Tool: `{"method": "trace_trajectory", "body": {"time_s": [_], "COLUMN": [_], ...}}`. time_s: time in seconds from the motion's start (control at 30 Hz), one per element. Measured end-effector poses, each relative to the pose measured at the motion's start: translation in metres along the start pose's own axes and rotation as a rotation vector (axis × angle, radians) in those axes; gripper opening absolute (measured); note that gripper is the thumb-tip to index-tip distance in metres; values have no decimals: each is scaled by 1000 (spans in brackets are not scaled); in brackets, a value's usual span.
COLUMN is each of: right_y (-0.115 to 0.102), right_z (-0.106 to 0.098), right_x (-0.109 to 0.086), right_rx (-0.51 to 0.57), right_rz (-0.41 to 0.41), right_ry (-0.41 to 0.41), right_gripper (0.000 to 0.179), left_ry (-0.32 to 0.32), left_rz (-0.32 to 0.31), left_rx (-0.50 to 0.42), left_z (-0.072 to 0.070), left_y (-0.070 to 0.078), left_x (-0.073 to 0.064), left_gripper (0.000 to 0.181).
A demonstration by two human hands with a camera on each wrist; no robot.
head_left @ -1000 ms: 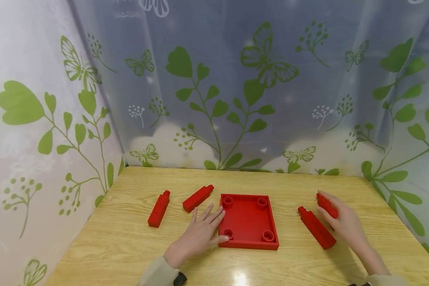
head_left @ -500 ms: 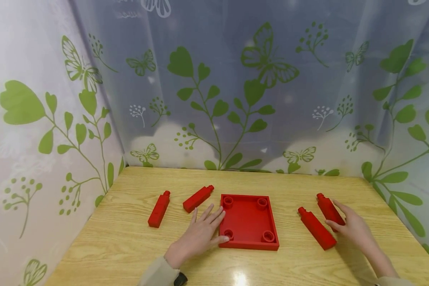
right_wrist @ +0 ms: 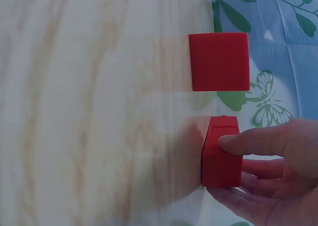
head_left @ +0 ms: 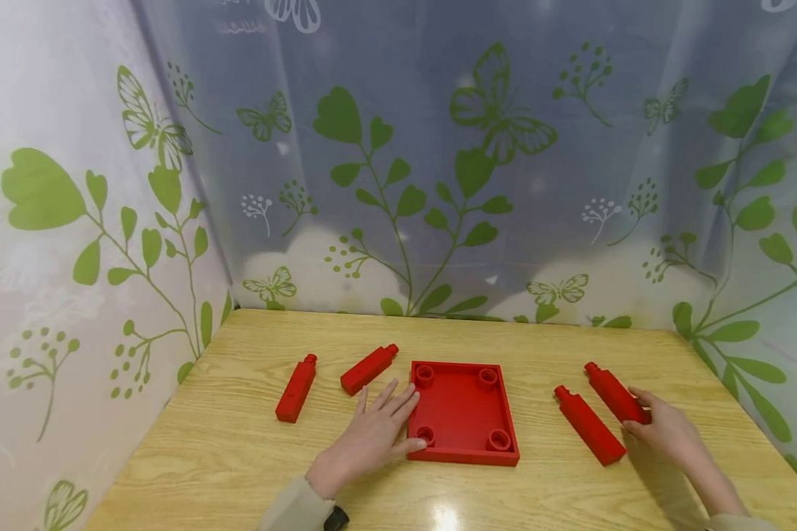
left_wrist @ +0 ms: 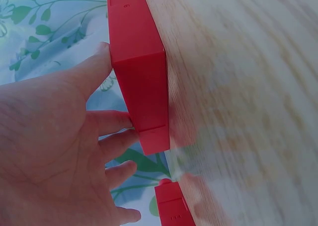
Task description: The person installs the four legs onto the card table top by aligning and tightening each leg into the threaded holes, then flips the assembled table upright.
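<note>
1. Red square-sided peg with a necked end (head_left: 616, 394) appears to rest on the table (head_left: 538, 346) in the head view, its thick end between the fingers and thumb of the right hand (head_left: 667, 429). A second ago those fingers reached nearly to the neck; now they pinch only the thick end, and the neck has swung slightly leftward. I judge this as placing the peg beside its neighbour; it is not joined to the tray (head_left: 465, 456).
2. Same view, long axis: it runs diagonally from the right fingertips, neck foremost, pointing away and leftward. The second peg (head_left: 591, 426) lies left of the right thumb, roughly parallel.
3. Same view, other side: the left hand (head_left: 367, 440) has its fingers spread, touching the tray's left wall. The third peg (head_left: 368, 369) lies just beyond those fingertips, the fourth peg (head_left: 296, 389) farther left of them.
4. Left wrist view: the thumb meets the tray's corner; two fingertips touch its side. The held peg is out of sight.
5. Right wrist view: the thumb presses one side, fingers the opposite one. The peg is foreshortened, thick end nearest; whether it sits quite flat, I cannot tell.
</note>
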State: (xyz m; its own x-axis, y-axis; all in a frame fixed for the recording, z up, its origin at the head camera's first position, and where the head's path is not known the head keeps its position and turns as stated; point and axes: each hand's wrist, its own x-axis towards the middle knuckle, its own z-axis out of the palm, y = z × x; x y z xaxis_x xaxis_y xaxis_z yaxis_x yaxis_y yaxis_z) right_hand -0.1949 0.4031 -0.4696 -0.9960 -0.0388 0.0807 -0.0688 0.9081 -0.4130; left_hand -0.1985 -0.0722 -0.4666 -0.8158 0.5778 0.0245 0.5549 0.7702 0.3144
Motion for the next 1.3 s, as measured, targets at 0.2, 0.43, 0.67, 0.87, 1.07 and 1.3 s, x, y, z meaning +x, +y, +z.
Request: {"method": "trace_trajectory", "body": {"time_s": [0.2,0.43,0.67,0.87,1.07,1.3], "right_y": [1,3,0,-9,-26,-49], "right_z": [-5,-10,-15,-13,-12,-16], "right_x": [0,0,-1,-1,-1,3], "right_rx": [-19,-37,-19,-4,74,231], "right_rz": [31,74,86,55,72,76], "right_ry": [-24,-42,73,288,447,605], "right_gripper": [58,53,47,39,38,41], "left_ry": [1,8,8,10,5,4], "left_rz": [0,4,5,6,5,6], "left_rx": [-7,-4,2,3,-1,-2], "left_z": [-2,-2,-3,-2,0,-1], "left_y": [2,2,2,1,0,1], "left_x": [-1,-1,-1,-1,0,0], "left_gripper": [76,76,76,76,76,76]}}
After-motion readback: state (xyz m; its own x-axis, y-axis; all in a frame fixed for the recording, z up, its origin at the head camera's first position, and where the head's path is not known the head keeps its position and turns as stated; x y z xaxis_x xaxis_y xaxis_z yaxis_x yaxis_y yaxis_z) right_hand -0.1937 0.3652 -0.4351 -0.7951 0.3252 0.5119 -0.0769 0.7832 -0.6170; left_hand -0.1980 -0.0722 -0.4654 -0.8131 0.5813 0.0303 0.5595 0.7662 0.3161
